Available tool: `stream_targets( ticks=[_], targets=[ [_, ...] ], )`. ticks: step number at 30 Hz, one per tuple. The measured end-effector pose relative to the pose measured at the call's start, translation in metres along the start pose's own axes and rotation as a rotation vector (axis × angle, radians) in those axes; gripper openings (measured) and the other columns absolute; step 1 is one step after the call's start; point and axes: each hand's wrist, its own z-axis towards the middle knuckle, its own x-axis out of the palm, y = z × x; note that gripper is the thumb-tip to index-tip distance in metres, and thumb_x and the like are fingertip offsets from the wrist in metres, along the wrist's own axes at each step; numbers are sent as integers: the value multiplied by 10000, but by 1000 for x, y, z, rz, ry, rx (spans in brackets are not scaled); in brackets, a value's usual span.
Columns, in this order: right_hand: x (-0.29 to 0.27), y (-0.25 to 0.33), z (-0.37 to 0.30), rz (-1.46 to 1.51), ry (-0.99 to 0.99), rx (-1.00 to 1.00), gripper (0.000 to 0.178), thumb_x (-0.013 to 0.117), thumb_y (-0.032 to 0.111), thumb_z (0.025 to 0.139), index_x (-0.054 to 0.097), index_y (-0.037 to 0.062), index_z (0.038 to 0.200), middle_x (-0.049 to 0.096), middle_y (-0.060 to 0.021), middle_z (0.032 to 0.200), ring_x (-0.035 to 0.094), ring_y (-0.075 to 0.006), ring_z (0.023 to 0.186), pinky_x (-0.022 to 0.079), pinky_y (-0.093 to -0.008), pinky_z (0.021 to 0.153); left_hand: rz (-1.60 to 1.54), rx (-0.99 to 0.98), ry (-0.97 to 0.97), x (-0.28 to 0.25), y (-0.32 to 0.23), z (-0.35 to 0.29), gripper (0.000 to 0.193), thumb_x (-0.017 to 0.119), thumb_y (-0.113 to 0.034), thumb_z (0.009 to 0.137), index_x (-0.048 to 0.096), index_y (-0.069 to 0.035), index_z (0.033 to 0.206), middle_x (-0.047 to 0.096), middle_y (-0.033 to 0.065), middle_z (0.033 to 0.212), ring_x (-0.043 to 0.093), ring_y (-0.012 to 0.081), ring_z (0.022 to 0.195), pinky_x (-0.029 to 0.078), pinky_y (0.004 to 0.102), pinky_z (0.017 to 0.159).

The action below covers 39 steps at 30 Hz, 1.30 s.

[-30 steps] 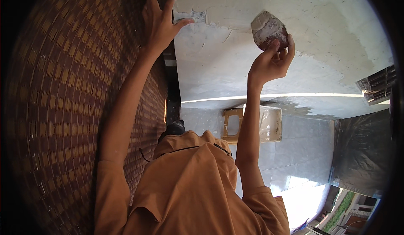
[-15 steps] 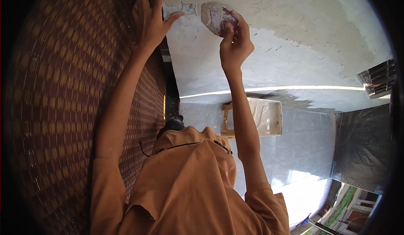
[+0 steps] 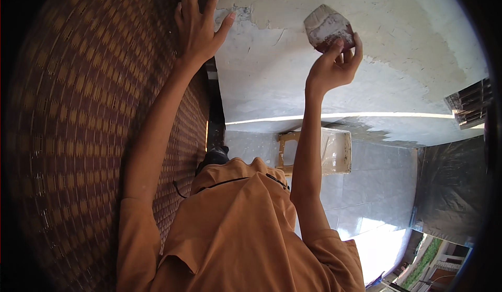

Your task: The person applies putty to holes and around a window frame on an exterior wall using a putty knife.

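Observation:
In my right hand (image 3: 333, 68) is a flat, angular putty scraper (image 3: 327, 26), smeared with whitish putty. Thumb and fingers pinch its reddish-brown lower edge, and its pale edge points up and away from me. The scraper lies on or close to the pale plastered wall (image 3: 266, 77); actual contact cannot be made out. My left hand (image 3: 201, 36) is spread with fingers apart by the wall's left edge, holding nothing. Just right of its fingertips is a rough grey patch (image 3: 242, 14). Darker, damp-looking putty (image 3: 413, 41) covers the wall's upper right part.
A brown woven mat wall (image 3: 89, 124) runs along my left. Below, on the grey tiled floor (image 3: 366, 182), stands a wooden-framed stand (image 3: 286, 153) with a putty-stained tray (image 3: 337, 151). Dark sheeting (image 3: 444, 182) hangs at the right, near a slatted vent (image 3: 468, 102).
My right hand has carried the scraper to the right across the wall, away from the rough patch. My left hand has shifted slightly right and stays spread.

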Motion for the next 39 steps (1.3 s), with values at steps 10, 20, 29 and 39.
stream_targets(
  ticks=[10,20,29,39],
  targets=[
    [13,1,-3,37,6,19,253,564,25,938,601,31,1188,685,-159,983,693,-211,823,588,-300,703,-63,101,-120,5,-9,0,646,548,-421,943,303,-213,1503,119,272,1538,117,512,1409,211,645,1060],
    [17,5,2,-28,93,66,285,564,12,934,586,52,1215,682,-171,996,695,-218,825,585,-311,690,-12,64,-132,2,-15,7,665,570,-425,935,324,-156,1491,147,267,1530,168,515,1396,218,608,1070],
    [21,8,-18,-158,408,-28,283,559,7,938,587,49,1216,685,-156,1039,688,-211,859,584,-308,720,0,99,-130,3,-10,11,684,588,-447,923,324,-174,1491,143,276,1529,169,506,1400,240,609,1059],
    [14,1,-39,-111,558,-10,270,532,-26,944,581,2,1208,683,-123,1044,679,-208,891,585,-309,740,-18,90,-145,5,-7,1,693,609,-439,915,320,-184,1491,150,273,1524,194,517,1387,265,617,1045]
  ],
)
